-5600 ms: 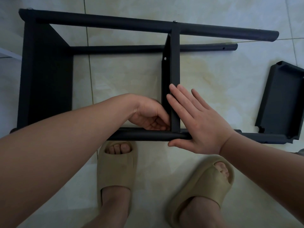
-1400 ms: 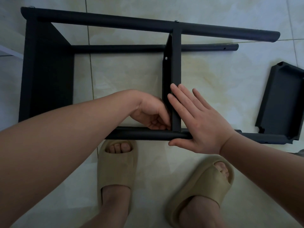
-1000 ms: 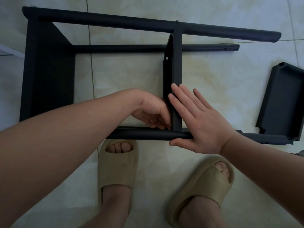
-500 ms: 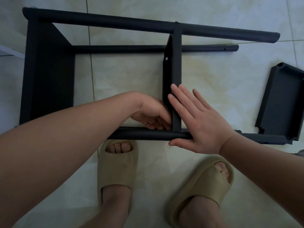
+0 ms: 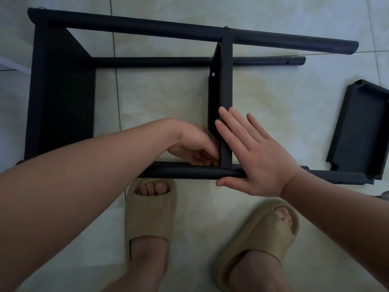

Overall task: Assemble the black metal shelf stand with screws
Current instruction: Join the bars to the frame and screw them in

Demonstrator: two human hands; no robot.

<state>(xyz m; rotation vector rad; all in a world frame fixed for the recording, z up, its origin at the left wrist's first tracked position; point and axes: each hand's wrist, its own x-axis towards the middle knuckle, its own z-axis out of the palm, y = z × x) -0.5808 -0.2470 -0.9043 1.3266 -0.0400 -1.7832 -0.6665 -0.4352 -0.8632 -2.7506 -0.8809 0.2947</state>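
Tiled floor (image 5: pixel 168 91): black stand (image 5: pixel 63 91) on its side, centre. My right hand (image 5: pixel 256 157) flat, fingers straight, pressing shelf (image 5: pixel 226 81) and near tube (image 5: pixel 189 172). My left hand (image 5: pixel 193 146) curled at their joint; grip undeterminable. Loose panel (image 5: pixel 362 131) right.

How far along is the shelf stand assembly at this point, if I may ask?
Done: the end shelf spans far pole to near pole; the middle shelf shows a screw head at the far pole. In hand: the right hand presses flat on middle shelf and near pole while the left hand works with curled fingers at their joint, any screw hidden. Left: the loose shelf at right is not mounted.
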